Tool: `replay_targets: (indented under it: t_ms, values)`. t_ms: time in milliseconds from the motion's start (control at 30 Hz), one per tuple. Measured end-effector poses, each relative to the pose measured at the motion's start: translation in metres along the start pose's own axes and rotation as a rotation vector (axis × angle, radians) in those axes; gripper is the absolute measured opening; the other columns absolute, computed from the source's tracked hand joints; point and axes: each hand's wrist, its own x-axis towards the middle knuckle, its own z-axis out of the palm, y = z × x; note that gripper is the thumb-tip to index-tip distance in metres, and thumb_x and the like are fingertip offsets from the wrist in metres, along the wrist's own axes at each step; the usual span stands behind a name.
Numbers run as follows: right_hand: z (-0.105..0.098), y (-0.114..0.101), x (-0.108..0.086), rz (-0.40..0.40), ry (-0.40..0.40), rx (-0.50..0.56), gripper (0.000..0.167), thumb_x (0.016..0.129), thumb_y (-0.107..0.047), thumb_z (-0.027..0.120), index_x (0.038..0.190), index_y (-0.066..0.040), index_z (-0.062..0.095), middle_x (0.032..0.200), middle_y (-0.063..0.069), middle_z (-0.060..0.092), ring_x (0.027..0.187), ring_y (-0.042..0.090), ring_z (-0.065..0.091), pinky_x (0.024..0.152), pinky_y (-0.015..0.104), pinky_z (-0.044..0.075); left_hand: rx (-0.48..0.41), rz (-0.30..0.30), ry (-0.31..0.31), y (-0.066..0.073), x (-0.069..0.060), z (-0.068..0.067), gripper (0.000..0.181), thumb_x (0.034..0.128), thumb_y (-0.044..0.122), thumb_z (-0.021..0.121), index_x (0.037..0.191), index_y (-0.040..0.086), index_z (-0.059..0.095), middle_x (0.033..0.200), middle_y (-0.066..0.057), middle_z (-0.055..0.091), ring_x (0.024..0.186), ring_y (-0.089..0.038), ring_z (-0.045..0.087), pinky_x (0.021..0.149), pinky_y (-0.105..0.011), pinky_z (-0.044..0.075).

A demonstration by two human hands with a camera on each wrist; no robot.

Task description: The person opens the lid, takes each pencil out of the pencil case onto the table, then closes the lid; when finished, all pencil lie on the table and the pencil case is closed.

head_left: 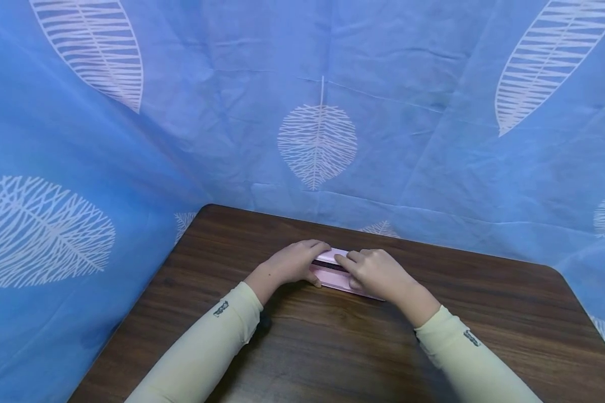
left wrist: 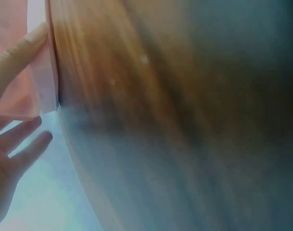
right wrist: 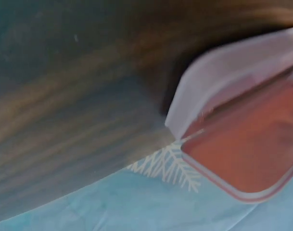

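While the left grip (head_left: 294, 263) spans the left end of the pink case (head_left: 333, 278), its thumb lies on the near side and its fingers reach over the far part; it is parted just enough to hold that end. The left wrist view shows the thumb against the pale rim and two other fingers extending beyond the end of the case. Farther right, the right grip (head_left: 378, 274) is partly closed over the same case, one digit stretched onto the paler upper part (head_left: 334, 256) and others bent beside it. How the underside of that hand meets the case I cannot tell, since the hand itself hides it.

Between the two hands, a dark gap runs lengthwise along the case, dividing the upper part from the pinker lower part. At a rounded end, the right wrist view shows it parted: a reddish panel (right wrist: 252, 149) with a pale border stands at an angle to a pale wall (right wrist: 211, 79) beside the counter (head_left: 322, 352).

The case rests near the far edge of that counter, which is dark brown wood grain with rounded far corners. Pale yellow sleeves (head_left: 201, 347) cover the forearms, each with a small dark mark (head_left: 220, 308) near the cuff. Behind and to the left hangs blue cloth (head_left: 408, 151) printed with white leaf shapes (head_left: 316, 145).
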Motion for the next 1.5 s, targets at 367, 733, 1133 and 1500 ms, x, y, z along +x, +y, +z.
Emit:
replay_targets:
  t_ms: [367, 733, 1133, 1500]
  values:
    - [-0.013, 0.023, 0.004, 0.165, -0.068, 0.252, 0.020, 0.089, -0.009, 0.077, 0.109, -0.008, 0.073, 0.087, -0.001, 0.078, 0.062, 0.005, 0.057, 0.060, 0.028, 0.054, 0.027, -0.021, 0.053, 0.001, 0.000, -0.002, 0.103, 0.0799, 0.052, 0.092, 0.158, 0.018, 0.035, 0.157, -0.006, 0.052, 0.145, -0.022, 0.054, 0.119, -0.050, 0.049]
    - [-0.015, 0.042, 0.003, 0.341, -0.144, 0.479, 0.026, 0.100, -0.016, 0.074, 0.125, -0.013, 0.079, 0.117, 0.005, 0.082, 0.095, 0.018, 0.078, 0.087, 0.047, 0.064, -0.012, -0.016, 0.092, -0.002, -0.002, 0.000, 0.125, 0.0752, 0.055, 0.095, 0.167, 0.020, 0.018, 0.172, -0.010, 0.031, 0.155, -0.032, 0.043, 0.122, -0.056, 0.045]
    - [-0.012, 0.067, 0.013, 0.528, -0.249, 0.704, 0.031, 0.102, -0.013, 0.067, 0.132, -0.012, 0.077, 0.077, 0.003, 0.072, 0.048, 0.005, 0.038, 0.060, 0.028, 0.045, -0.042, -0.034, 0.103, -0.002, 0.000, -0.001, 0.145, 0.0731, 0.058, 0.094, 0.172, 0.027, -0.007, 0.182, -0.010, 0.000, 0.162, -0.042, 0.033, 0.122, -0.065, 0.043]
    - [-0.011, 0.063, 0.031, 0.507, -0.240, 0.380, 0.032, 0.099, -0.015, 0.066, 0.127, -0.007, 0.079, 0.122, 0.015, 0.080, 0.109, 0.035, 0.076, 0.100, 0.054, 0.059, -0.083, -0.106, 0.097, -0.001, 0.001, 0.002, 0.152, 0.0703, 0.057, 0.096, 0.172, 0.029, -0.013, 0.182, -0.010, -0.012, 0.164, -0.043, 0.029, 0.124, -0.067, 0.039]
